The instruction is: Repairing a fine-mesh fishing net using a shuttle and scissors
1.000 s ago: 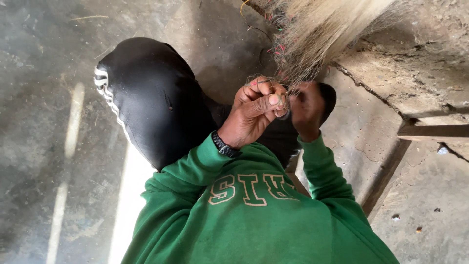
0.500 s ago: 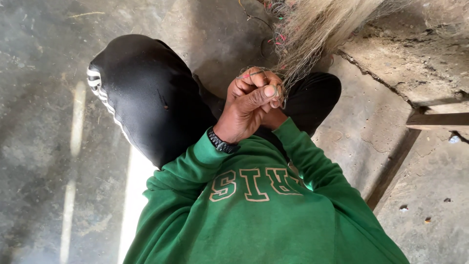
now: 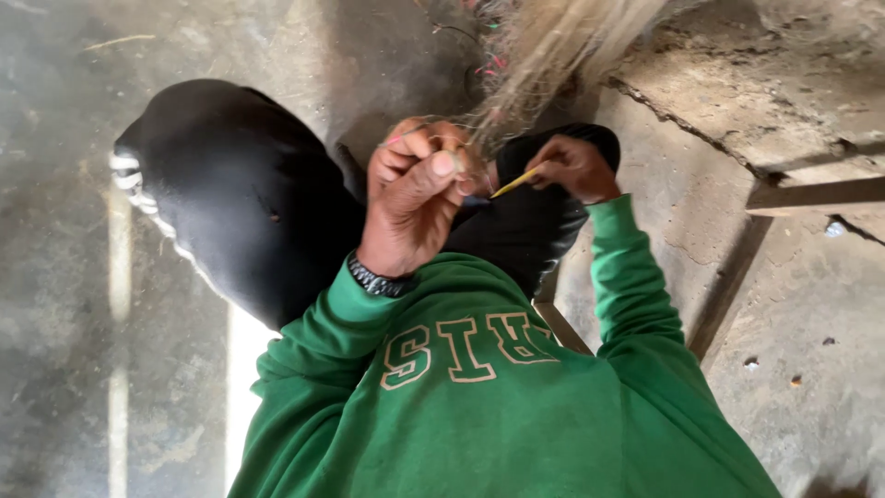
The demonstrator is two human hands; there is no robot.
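Note:
My left hand, with a dark watch on the wrist, is closed around thin strands at the lower end of a pale straw-like fibre bundle that hangs from the top of the view. My right hand is a little to the right of it, pinching a thin yellow strip that runs back toward the left hand. Both hands are above my knees in black trousers. My green sweatshirt fills the bottom of the view.
Under me is a grey concrete floor. A raised, cracked concrete slab lies at the upper right, with a wooden slat and another slat beside it. Small bits of coloured thread sit in the bundle.
My hands were pressed together at the bundle. Now the right hand has drawn away to the right with the yellow strip, and the left hand stays on the strands.

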